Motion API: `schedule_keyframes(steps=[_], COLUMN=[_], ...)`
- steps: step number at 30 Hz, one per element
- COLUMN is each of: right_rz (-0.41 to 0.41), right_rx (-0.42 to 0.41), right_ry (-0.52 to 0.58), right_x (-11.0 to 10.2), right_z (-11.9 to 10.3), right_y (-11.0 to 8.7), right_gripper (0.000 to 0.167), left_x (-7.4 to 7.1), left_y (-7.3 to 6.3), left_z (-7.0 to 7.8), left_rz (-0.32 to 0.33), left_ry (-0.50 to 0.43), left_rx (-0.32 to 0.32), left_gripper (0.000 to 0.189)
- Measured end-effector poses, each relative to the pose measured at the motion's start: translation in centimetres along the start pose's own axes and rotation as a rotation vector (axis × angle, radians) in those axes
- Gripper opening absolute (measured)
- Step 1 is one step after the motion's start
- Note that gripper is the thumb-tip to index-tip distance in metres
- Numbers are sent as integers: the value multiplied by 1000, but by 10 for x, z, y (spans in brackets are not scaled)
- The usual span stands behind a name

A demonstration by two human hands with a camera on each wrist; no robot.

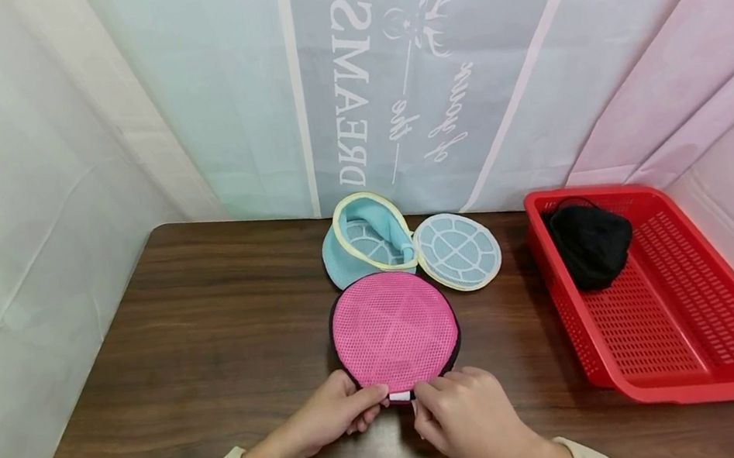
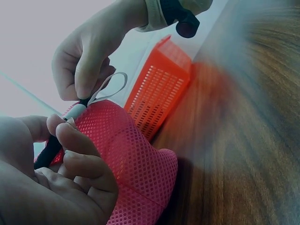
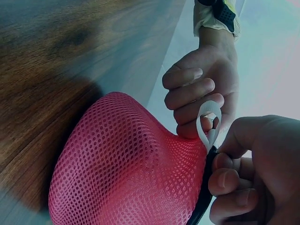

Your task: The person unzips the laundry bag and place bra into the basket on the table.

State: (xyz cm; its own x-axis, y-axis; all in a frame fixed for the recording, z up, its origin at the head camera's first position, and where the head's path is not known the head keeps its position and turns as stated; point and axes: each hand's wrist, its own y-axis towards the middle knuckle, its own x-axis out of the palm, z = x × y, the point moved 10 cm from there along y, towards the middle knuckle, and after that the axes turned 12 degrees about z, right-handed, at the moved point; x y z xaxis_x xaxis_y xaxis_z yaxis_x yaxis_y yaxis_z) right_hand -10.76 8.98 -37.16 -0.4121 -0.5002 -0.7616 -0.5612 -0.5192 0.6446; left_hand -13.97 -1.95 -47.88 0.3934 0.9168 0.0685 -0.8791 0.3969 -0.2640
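A round pink mesh laundry bag (image 1: 395,327) with a black zipper edge is held up off the wooden table at its near side. My left hand (image 1: 336,413) pinches its rim just left of a white tab, thumb on top. On the other side of that tab, my right hand (image 1: 467,414) grips the black zipper edge (image 3: 205,187) between thumb and curled fingers. A white loop (image 3: 205,110) stands out from the rim between both hands. Behind the pink bag sits a light blue laundry bag (image 1: 343,260) with yellow trim, its round mesh lid (image 1: 458,251) laid open to the right.
At the right stands a red plastic basket (image 1: 720,387) with perforated walls. A black cloth bundle (image 1: 591,244) lies in its far left corner. The brown wooden table (image 1: 211,321) meets a printed cloth backdrop (image 1: 236,99) at the back.
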Motion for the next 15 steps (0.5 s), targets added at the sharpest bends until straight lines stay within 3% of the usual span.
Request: schedule_keyframes(steps=[15], right_rz=[-7], right_rx=[6], right_ry=[7], right_x=[0], right_z=[3], right_y=[-1], right_gripper=[33], left_x=[0], left_y=[0], left_z=[2], left_rz=[-18], left_ry=[-12], left_rx=[-9], left_gripper=[36])
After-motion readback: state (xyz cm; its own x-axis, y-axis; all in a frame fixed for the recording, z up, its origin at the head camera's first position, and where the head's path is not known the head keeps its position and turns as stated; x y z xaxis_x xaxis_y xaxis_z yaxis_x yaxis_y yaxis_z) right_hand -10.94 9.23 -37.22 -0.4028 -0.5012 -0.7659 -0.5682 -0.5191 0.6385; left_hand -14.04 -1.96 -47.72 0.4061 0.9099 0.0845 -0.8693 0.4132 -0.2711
